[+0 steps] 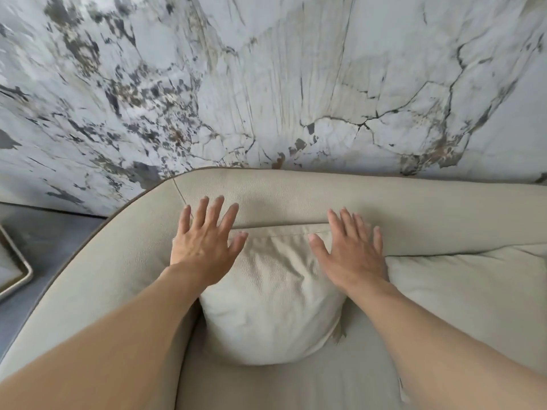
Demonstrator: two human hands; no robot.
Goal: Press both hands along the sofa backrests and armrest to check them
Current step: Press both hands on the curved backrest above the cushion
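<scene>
A beige leather sofa fills the lower half of the head view. Its backrest [414, 208] runs along the wall, and the curved armrest [97, 279] sweeps down on the left. My left hand [204, 247] lies flat with fingers spread where armrest and backrest meet, beside a seam. My right hand [352, 250] rests flat with fingers apart on the top edge of a back cushion [272, 306], its fingertips against the backrest. Neither hand holds anything.
A grey and white marble wall [266, 84] rises right behind the sofa. A second cushion [473, 285] lies to the right. At the far left, a tray-like edge [14, 276] sits over dark grey floor [44, 232].
</scene>
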